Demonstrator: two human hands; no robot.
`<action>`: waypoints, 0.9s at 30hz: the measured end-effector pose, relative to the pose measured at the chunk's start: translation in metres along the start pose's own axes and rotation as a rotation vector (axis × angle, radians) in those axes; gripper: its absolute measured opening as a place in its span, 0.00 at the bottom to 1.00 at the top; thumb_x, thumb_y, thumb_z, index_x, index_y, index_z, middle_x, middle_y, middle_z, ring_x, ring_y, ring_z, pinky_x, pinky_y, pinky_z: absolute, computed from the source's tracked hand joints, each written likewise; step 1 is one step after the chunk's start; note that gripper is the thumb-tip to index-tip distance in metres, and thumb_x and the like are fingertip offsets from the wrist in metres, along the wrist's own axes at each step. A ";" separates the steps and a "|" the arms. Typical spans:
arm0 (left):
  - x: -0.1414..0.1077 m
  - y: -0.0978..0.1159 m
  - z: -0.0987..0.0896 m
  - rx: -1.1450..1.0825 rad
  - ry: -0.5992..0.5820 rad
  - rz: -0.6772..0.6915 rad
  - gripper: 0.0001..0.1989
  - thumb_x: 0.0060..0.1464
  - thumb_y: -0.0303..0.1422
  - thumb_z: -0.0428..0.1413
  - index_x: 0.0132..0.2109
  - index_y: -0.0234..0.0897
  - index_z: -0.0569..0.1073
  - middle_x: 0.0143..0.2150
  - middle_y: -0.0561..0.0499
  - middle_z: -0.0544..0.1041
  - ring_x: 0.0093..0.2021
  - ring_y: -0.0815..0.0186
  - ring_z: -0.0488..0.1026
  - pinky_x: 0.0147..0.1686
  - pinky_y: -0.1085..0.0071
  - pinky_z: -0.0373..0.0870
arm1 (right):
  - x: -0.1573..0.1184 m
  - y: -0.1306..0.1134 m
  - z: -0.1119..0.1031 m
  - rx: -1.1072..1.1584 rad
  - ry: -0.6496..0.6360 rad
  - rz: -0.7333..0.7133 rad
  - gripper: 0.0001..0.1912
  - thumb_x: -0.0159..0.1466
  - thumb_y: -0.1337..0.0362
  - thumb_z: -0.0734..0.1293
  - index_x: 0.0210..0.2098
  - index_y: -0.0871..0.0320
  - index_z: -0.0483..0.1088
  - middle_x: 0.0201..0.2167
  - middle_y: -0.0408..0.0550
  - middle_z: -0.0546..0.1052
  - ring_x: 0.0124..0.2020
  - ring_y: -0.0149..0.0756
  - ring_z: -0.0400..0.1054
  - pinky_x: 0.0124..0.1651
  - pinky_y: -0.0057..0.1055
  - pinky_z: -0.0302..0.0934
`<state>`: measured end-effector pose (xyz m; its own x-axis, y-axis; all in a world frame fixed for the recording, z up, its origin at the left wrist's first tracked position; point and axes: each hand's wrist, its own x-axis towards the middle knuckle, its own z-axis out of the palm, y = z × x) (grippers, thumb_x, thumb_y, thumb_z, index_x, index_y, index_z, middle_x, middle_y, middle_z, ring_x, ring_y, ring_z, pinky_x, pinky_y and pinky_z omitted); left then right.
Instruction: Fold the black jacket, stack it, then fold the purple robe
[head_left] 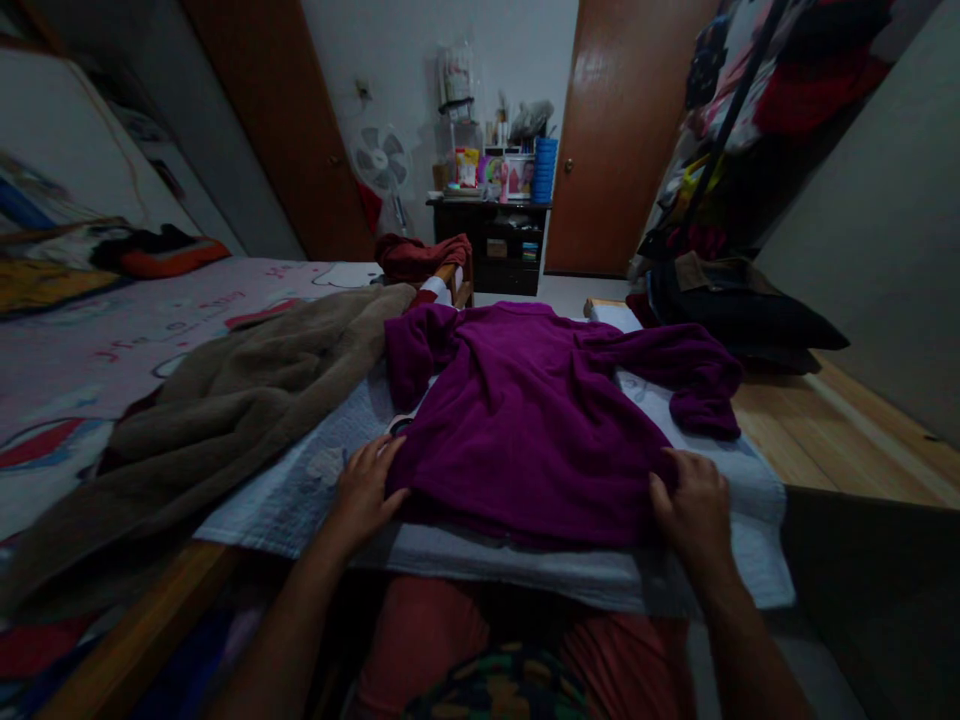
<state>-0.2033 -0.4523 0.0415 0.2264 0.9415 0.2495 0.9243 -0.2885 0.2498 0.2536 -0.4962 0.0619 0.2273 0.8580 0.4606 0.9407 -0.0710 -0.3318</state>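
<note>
Pinching the purple long-sleeved top [517,430] at its lower corners on the pale quilted cloth [289,495], the left hand [365,493] and right hand [694,507] could — by tugging unevenly — ruck that cloth.

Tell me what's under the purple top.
A pale cloth shows on both sides of the purple top. A small dark shape, unclear what, peeks out near the left hand. The top hides the cloth's middle and anything else beneath.

Dim, cool light where I stand | source hidden | purple garment [517,430] softly shaded in its folds | deep shadow on its near side | bedding [142,310] left of it soft, edge-stretched
</note>
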 end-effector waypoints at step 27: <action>-0.004 0.001 -0.023 0.172 -0.003 -0.115 0.31 0.48 0.19 0.47 0.60 0.40 0.66 0.56 0.43 0.67 0.54 0.55 0.66 0.55 0.60 0.64 | -0.036 -0.086 0.068 0.537 -0.660 -0.444 0.18 0.52 0.71 0.65 0.42 0.52 0.73 0.57 0.50 0.67 0.60 0.45 0.56 0.62 0.48 0.49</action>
<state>-0.2109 -0.4606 0.0622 0.1171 0.9671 0.2259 0.9830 -0.1453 0.1125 0.1468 -0.4864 0.0176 -0.4640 0.8757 0.1333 0.6283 0.4314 -0.6474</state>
